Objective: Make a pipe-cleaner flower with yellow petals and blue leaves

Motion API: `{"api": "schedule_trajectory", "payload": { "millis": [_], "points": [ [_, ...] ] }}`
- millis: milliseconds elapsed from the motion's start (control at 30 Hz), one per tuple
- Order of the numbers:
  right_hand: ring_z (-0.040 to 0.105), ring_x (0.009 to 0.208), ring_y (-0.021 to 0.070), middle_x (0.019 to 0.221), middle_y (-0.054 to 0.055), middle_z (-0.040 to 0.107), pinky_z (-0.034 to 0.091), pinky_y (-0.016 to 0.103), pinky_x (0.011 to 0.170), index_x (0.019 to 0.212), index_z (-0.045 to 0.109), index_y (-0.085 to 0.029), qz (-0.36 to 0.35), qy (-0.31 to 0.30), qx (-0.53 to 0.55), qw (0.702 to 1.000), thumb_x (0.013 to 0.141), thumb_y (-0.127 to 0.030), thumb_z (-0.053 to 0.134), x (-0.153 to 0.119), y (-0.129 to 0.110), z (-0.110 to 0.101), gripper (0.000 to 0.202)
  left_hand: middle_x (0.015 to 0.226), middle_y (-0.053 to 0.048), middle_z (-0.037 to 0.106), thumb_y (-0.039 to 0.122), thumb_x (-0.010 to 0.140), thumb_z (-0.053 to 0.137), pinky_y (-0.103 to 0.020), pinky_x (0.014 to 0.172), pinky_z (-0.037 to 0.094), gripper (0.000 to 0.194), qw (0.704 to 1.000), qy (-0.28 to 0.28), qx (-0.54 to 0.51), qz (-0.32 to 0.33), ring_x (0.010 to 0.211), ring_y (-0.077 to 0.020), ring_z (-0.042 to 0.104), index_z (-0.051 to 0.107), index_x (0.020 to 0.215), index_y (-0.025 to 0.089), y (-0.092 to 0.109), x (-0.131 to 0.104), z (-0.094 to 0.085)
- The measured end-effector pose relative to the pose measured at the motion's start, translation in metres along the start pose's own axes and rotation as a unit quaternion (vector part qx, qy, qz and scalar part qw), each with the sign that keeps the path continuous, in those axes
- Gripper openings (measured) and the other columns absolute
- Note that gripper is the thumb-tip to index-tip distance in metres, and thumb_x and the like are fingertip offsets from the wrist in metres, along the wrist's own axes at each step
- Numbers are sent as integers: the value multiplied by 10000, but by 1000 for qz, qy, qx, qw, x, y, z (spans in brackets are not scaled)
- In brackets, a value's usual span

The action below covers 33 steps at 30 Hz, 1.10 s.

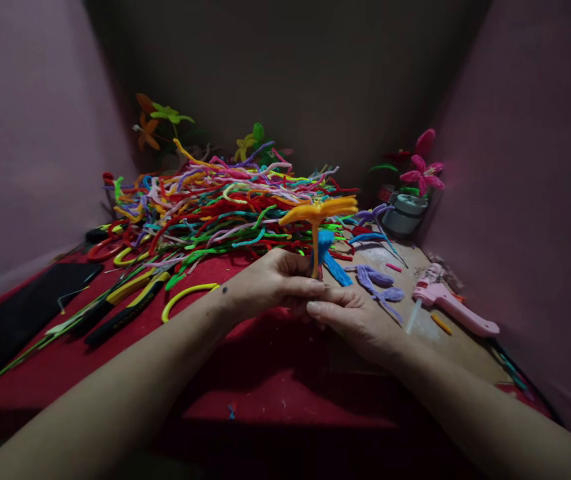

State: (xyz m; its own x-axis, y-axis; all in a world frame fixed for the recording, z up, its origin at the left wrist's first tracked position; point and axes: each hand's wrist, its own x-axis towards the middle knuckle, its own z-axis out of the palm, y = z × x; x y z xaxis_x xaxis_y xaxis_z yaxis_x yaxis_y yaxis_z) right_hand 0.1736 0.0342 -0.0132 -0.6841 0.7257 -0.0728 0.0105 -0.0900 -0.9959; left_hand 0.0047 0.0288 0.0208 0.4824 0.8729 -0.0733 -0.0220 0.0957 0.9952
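Note:
An orange pipe-cleaner flower (316,212) stands upright in front of me, its petals spread wide and its stem running down into my fingers. My left hand (283,283) pinches that stem between thumb and fingers. My right hand (343,317) touches the left one just below, its fingers closed at the stem's lower end; what they grip there is hidden. Right behind the stem shows a blue fuzzy piece (335,267). Purple fuzzy petals (378,283) lie on the board to the right.
A large heap of colourful pipe cleaners (225,207) covers the red table (265,393). Pliers (130,307) and a black pad (20,307) lie left. A pink glue gun (455,310) rests on the board (475,353) at right, near a grey pot (405,213) with pink flowers.

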Motion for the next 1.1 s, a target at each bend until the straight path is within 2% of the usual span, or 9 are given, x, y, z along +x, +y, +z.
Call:
{"api": "schedule_trajectory", "payload": {
  "millis": [167,400,500,567,733,800,933,1000,1100],
  "points": [
    [542,790,132,826,24,636,393,269,769,932,709,-172,-15,-100,29,994,768,-258,626,-5,-5,0,203,498,27,519,247,736,630,-179,428,261,158,999,-44,5,-17,422,-37,372,602,683,100,-1,-5,-10],
    [442,610,86,670,10,572,325,228,580,874,721,-146,7,-115,40,993,796,-293,587,-6,4,-2,213,532,-24,582,258,738,621,-200,440,300,175,990,-135,36,3,448,-68,434,641,732,83,-3,-6,-18],
    [431,602,94,668,12,572,327,244,584,811,716,-146,-30,-71,6,997,808,-288,563,-4,5,-3,209,600,-39,604,303,757,598,-194,423,322,216,992,-121,29,22,469,-81,475,632,785,92,-3,-4,-16],
    [432,610,101,687,16,576,334,254,594,820,707,-150,-52,-41,-8,998,818,-279,542,-2,4,-4,210,611,-33,605,314,749,604,-189,412,329,215,995,-90,23,29,465,-85,489,614,795,104,-4,-1,-13],
    [432,600,98,712,18,586,330,247,577,924,693,-156,-36,-25,-20,999,823,-249,512,3,5,-4,227,502,-4,568,285,721,640,-172,416,300,202,999,-3,52,-4,421,-57,448,586,647,106,-6,3,-6],
    [452,606,98,736,31,604,339,247,579,918,697,-151,-22,-44,-3,999,822,-271,522,1,4,-4,233,496,-15,573,282,739,619,-186,434,317,213,999,-16,46,-7,432,-73,474,584,626,105,-4,1,-6],
    [461,612,104,741,46,619,338,249,577,895,708,-141,-20,-80,32,996,811,-306,548,-2,4,-3,245,499,-24,572,271,756,588,-215,458,334,185,996,-81,45,18,463,-107,509,602,672,107,-1,-5,-8],
    [441,597,101,709,36,603,325,247,568,876,709,-136,-33,-64,32,997,805,-305,554,-2,5,-2,240,529,-20,574,271,766,568,-217,469,342,177,994,-86,55,34,474,-101,496,613,706,110,-1,-6,-9],
    [409,571,93,674,13,571,300,240,544,854,696,-140,-51,-4,10,999,807,-311,547,0,6,-2,231,551,-4,558,269,758,571,-205,453,328,166,994,-44,88,54,471,-83,460,611,707,116,-1,-3,-7]
  ]
}}
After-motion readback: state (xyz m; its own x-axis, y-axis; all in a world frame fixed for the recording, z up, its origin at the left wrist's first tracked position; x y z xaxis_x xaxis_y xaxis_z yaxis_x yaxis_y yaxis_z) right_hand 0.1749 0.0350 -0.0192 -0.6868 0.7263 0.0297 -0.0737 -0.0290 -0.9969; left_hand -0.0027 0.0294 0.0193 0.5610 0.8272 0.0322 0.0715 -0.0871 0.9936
